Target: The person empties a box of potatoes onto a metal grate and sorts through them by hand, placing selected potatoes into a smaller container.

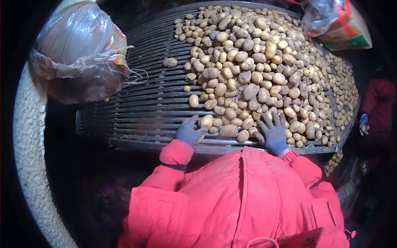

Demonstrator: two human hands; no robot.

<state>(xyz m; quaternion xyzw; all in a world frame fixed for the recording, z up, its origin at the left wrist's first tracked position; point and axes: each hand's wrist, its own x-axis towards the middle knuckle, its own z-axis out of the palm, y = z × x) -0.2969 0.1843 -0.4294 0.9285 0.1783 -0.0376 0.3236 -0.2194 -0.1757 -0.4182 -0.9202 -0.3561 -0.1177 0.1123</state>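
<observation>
A broad heap of potatoes (250, 91) covers the right part of a slatted metal rack (144, 89). At the heap's near left edge, my left hand (189, 132) in a grey-blue glove has its fingers apart, beside a pale potato (206, 121). A bit of yellowish potato shows just below its thumb. My right hand (274, 134), gloved alike, lies with spread fingers against the potatoes at the near edge. What is under its palm is hidden. Between both hands sits an oblong potato (229, 131) with several others around it.
A bulging plastic sack (84, 53) tied with frayed string stands at the left. A cardboard box (345, 29) with plastic on it is at the far right. Another person's dark red sleeve (377, 99) and gloved hand (364, 124) show at the right. A pale, rough curved band (33, 153) runs down the left.
</observation>
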